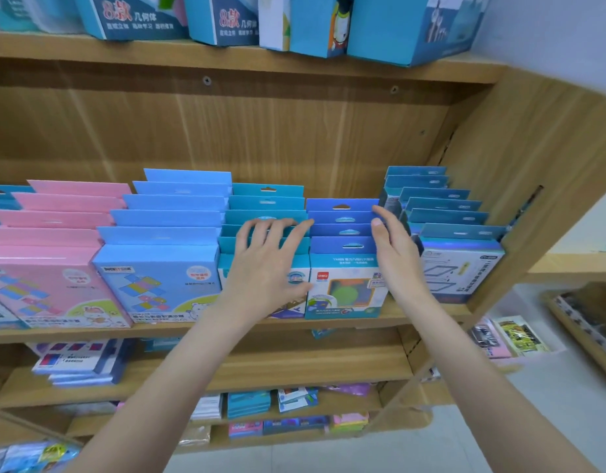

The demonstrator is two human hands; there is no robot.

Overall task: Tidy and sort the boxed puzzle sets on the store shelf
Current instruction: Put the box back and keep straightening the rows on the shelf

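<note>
Between both hands stands a row of blue cardboard puzzle boxes with hang tabs [343, 230] on the wooden store shelf [226, 327]. Left hand [267, 264] lies spread over the neighbouring row of teal cardboard boxes [267, 199], fingers relaxed, gripping nothing. Right hand [395, 249] is flat against the blue row's right side, fingers straight. Beyond the right hand stand dark-teal boxes [462, 261]; beyond the left hand, light-blue boxes [158, 268] and pink boxes [45, 285].
</note>
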